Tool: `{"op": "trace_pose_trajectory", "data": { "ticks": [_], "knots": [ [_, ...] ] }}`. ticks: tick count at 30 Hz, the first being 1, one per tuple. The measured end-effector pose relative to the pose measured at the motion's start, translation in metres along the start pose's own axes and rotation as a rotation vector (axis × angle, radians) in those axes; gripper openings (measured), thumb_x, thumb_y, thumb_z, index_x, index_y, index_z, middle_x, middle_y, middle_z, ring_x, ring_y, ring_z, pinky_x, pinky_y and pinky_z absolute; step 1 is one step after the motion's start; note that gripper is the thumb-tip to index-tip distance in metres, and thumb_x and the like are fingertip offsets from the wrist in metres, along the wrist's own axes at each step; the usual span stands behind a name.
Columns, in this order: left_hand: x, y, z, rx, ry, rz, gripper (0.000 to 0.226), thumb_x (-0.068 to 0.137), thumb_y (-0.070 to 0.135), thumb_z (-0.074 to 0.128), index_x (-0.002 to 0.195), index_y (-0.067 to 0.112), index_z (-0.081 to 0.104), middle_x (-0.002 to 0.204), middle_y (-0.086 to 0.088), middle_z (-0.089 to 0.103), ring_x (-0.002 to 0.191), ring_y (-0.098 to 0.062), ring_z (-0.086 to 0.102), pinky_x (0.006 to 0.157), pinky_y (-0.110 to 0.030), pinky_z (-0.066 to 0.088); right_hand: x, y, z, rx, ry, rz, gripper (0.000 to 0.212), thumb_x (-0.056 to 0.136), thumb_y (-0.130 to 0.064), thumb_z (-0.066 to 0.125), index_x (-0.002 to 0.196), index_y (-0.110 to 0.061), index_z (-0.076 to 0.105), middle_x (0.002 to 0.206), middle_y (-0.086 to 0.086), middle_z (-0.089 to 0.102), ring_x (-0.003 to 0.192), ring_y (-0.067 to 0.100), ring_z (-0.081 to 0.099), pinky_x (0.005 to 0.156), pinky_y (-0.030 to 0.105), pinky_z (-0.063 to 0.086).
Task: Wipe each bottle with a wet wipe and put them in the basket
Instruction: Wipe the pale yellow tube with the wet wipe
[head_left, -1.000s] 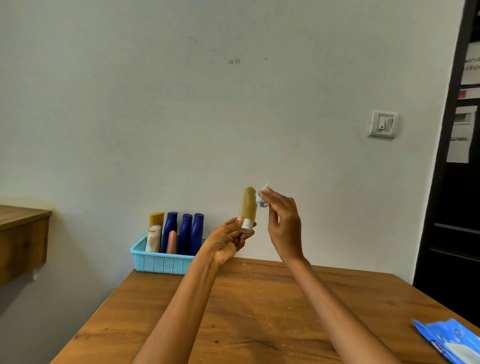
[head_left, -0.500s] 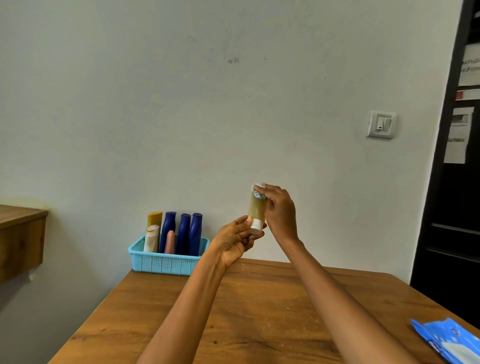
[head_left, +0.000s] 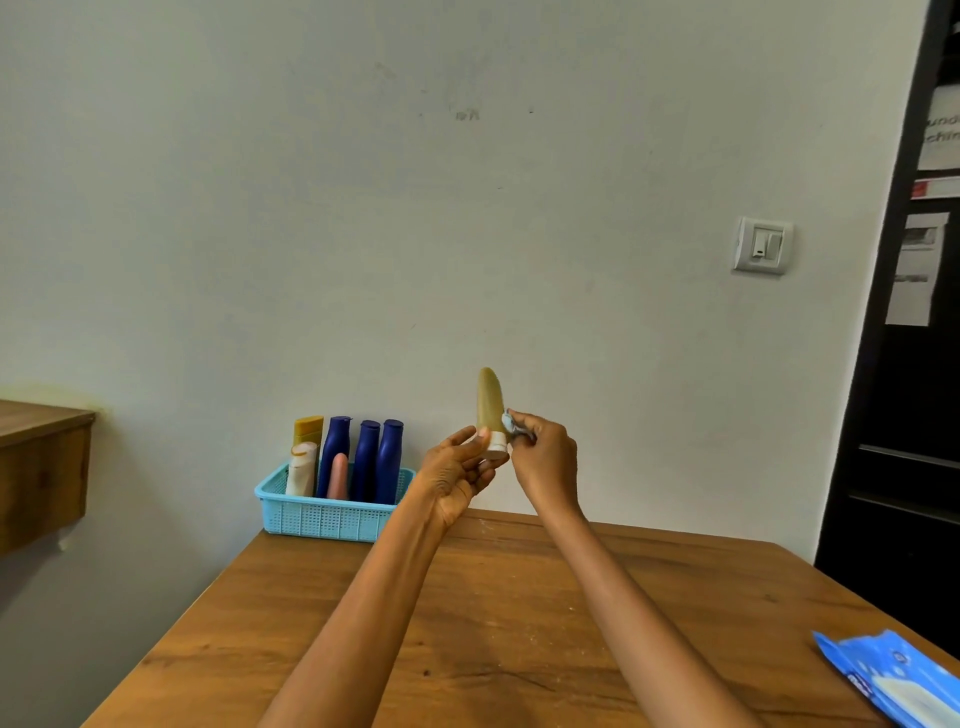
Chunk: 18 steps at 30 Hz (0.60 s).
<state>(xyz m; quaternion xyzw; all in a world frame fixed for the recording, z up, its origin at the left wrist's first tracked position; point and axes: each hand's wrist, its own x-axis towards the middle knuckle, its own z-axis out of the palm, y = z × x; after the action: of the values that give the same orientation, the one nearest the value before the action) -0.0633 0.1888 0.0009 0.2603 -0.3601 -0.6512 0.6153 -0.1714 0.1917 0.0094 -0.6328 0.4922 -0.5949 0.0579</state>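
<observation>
We see the left hand pinching the white cap of an olive tube, held cap-down and upright above the wooden surface. The right hand, at 3 o'clock of the tube, has its fingers curled round a small wet wipe pressed against the tube just above the cap. The blue basket, at 9 o'clock of the hands, holds several bottles. A wipe pack lies at 4 o'clock.
</observation>
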Motion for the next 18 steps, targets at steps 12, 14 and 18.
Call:
{"op": "trace_pose_trajectory", "data": {
  "ticks": [12, 14, 18],
  "knots": [
    [0.002, -0.007, 0.0, 0.129, 0.065, 0.228, 0.056, 0.079, 0.002, 0.07, 0.128, 0.009, 0.046, 0.097, -0.014, 0.068, 0.09, -0.023, 0.067, 0.083, -0.034, 0.054, -0.01, -0.002, -0.001, 0.566, -0.094, 0.481, 0.018, 0.091, -0.029, 0.058, 0.094, -0.013, 0.067, 0.091, 0.007, 0.067, 0.079, 0.013, 0.063, 0.072, 0.027, 0.056],
    [0.002, -0.009, 0.0, 0.269, 0.118, 0.303, 0.058, 0.076, 0.008, 0.074, 0.127, 0.013, 0.048, 0.104, -0.012, 0.067, 0.096, -0.019, 0.064, 0.091, -0.034, 0.05, -0.01, -0.003, -0.001, 0.7, -0.135, 0.598, 0.024, 0.089, -0.031, 0.062, 0.099, -0.009, 0.066, 0.092, 0.009, 0.067, 0.081, 0.016, 0.063, 0.07, 0.028, 0.056],
    [0.003, -0.015, 0.001, 0.387, 0.159, 0.386, 0.056, 0.076, 0.01, 0.075, 0.125, 0.018, 0.049, 0.111, -0.008, 0.062, 0.097, -0.013, 0.059, 0.074, -0.016, 0.046, -0.008, -0.001, -0.002, 0.892, -0.182, 0.79, 0.02, 0.087, -0.025, 0.065, 0.093, -0.006, 0.064, 0.088, 0.013, 0.063, 0.075, 0.019, 0.06, 0.06, 0.028, 0.054]
  ]
}}
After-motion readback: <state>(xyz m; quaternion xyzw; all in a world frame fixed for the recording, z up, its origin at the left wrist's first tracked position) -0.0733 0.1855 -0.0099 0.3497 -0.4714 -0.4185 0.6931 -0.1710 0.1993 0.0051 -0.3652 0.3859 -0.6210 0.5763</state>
